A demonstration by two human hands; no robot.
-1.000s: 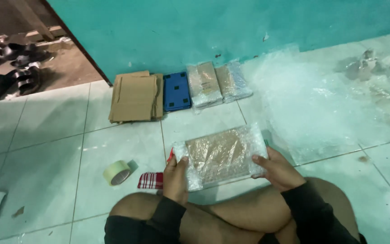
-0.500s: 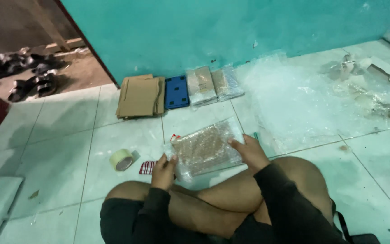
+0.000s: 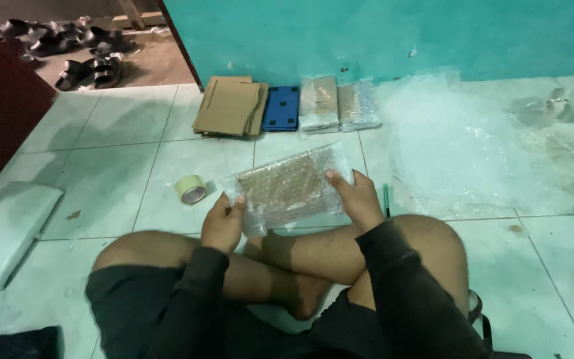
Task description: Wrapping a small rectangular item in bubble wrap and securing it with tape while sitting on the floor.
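I sit cross-legged on a tiled floor and hold a flat brown item wrapped in clear bubble wrap [image 3: 287, 187] above my legs. My left hand [image 3: 223, 223] grips its left edge and my right hand [image 3: 357, 199] grips its right edge. The package is tilted slightly, its right side farther from me. A roll of clear tape [image 3: 191, 189] lies on the floor just left of my left hand.
Against the teal wall lie flattened cardboard [image 3: 230, 106], a blue flat case [image 3: 281, 108] and two bubble-wrapped packages [image 3: 337, 104]. A large bubble wrap sheet [image 3: 460, 153] spreads to the right. A green pen [image 3: 386, 200] lies beside my right hand. Sandals [image 3: 88, 70] sit by the doorway.
The view has shifted so the package and my hands sit more central. The small red item near my left hand is no longer visible. Both hands still hold the package.
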